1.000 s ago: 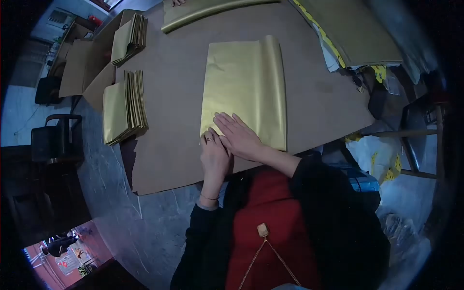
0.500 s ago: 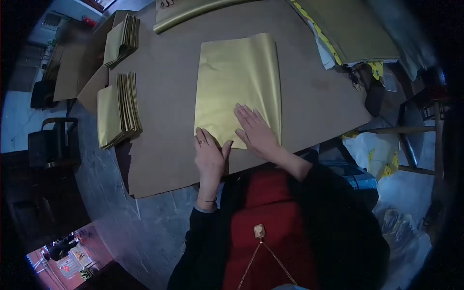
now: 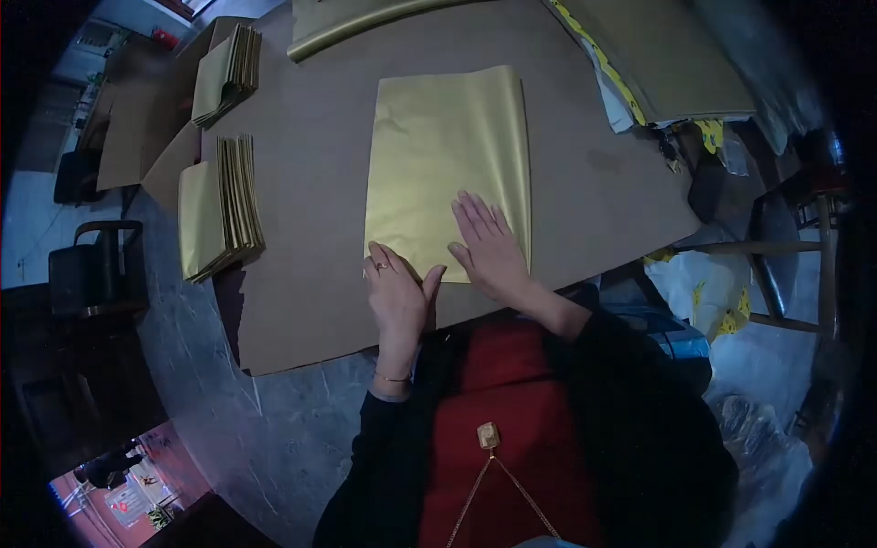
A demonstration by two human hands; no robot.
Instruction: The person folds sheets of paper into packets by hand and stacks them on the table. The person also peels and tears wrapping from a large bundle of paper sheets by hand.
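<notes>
A folded gold paper sheet (image 3: 429,155) lies on the brown cardboard-topped table (image 3: 311,210), its right side curving up in a soft bend. My right hand (image 3: 493,251) rests flat on the paper's lower right, fingers stretched out and thumb apart. At the near left corner is my left hand (image 3: 397,288), its fingertips on the paper and its thumb spread along the near edge. A ring and a bracelet show on that hand and wrist. Neither hand grips the sheet visibly.
Two stacks of folded gold paper, one nearer (image 3: 219,210) and one farther (image 3: 227,78), stand at the table's left. Along the far edge lies a rolled-edge gold sheet (image 3: 365,23). A large pile of sheets (image 3: 662,59) sits at the far right. A black chair (image 3: 96,269) is at left.
My right hand has slid slightly right and forward over the paper. My left hand stays at the corner. Another person's fingers at the far gold sheet have left the view.
</notes>
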